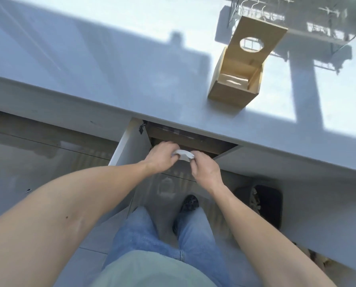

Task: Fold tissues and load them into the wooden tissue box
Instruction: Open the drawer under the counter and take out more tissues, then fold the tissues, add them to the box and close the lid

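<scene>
- Pinching a white tissue (183,155) at lower centre: left hand (162,157) and right hand (204,169) each grip an end.
- Wooden box (234,91) stands open, upper right on the counter (111,69).

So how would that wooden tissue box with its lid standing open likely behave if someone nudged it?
The wooden tissue box looks like thin, rigid panels, so probably light and stiff. Its raised lid may make it top-heavy and apt to tip backward. On the smooth countertop it would likely slide rather than grip.

Matt pale wood box (233,88); glossy smooth white countertop (111,75).
</scene>
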